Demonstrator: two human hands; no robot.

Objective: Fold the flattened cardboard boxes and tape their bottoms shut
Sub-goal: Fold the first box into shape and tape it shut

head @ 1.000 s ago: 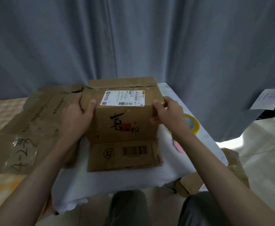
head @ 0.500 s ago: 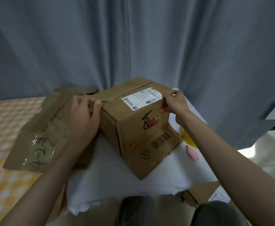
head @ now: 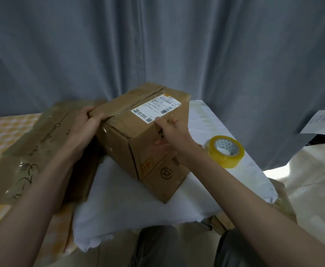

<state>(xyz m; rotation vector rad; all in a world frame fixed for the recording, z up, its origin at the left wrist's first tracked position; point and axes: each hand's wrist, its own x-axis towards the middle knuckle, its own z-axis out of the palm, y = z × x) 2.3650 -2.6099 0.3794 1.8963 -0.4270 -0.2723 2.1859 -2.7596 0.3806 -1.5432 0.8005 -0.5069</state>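
- Fingers of our left hand (head: 84, 125) curl over the far left top corner of the cardboard box (head: 138, 132), with the thumb along the taped seam, so this hand grips the box.
- Left of that hand we see flattened cardboard (head: 32, 151) lying on a yellow checked surface (head: 1, 135), with handwriting on its near end.
- We find the box folded up and standing on the white counter (head: 130, 205), turned so one corner points toward us; a white shipping label (head: 156, 108) sits on its top face, and a flap marked with a circled X2 (head: 166, 173) lies out along the near right side.
- Our right hand (head: 172, 132) rests against the box's near right top edge, fingers bent over the edge just beside the label; whether they pinch anything we cannot tell.
- Right of the box, near our right forearm, a roll of clear yellowish tape (head: 225, 151) lies on the counter.
- Behind everything hangs a grey curtain (head: 177, 45).
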